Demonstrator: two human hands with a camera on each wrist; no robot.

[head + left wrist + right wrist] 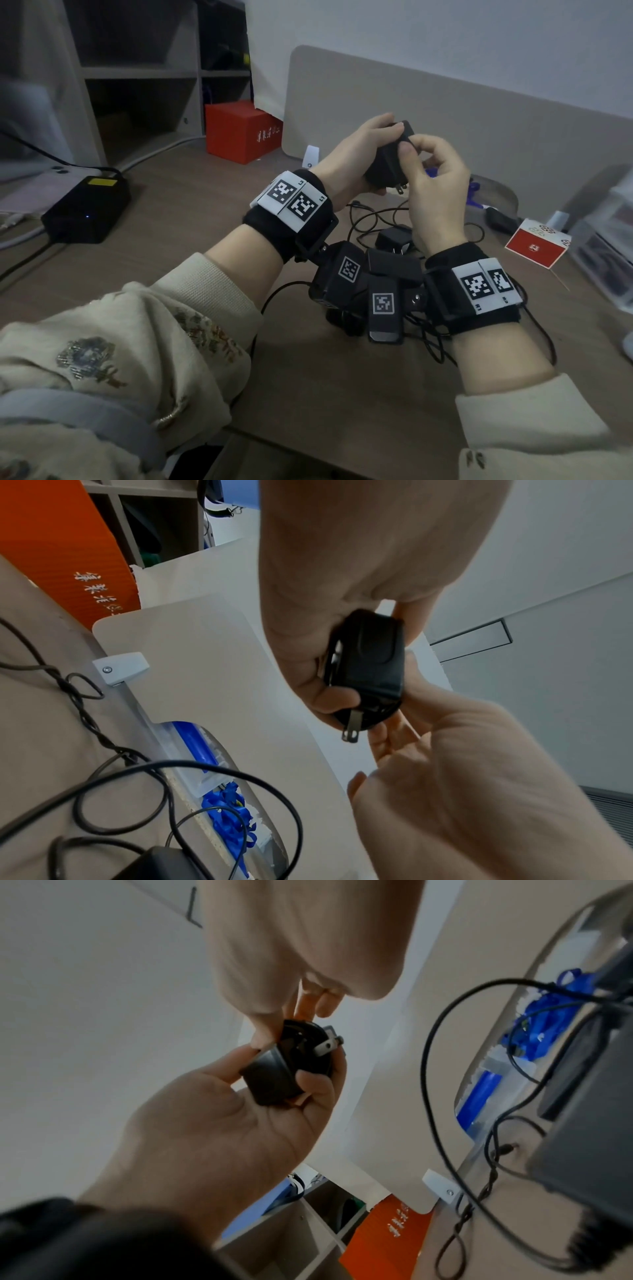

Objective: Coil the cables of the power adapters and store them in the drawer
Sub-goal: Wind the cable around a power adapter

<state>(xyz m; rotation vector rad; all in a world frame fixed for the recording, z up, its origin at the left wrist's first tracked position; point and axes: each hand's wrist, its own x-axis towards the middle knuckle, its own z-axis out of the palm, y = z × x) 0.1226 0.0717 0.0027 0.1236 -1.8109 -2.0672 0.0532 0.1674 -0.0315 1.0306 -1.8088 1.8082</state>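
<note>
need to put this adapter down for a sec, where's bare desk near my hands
Bare desk lies left of the left hand, between the black box and the red box. Another bare strip runs along the near edge between the sleeves. Under and beside the right hand it is crowded: loose cables and another adapter.

**What you can't really make out here**

The adapter (390,161) is mostly buried under fingers, so its cable wrap barely shows. The second adapter (394,238) sits half behind the right hand (435,192). No drawer visible. The box (241,132) text is unreadable.
</note>
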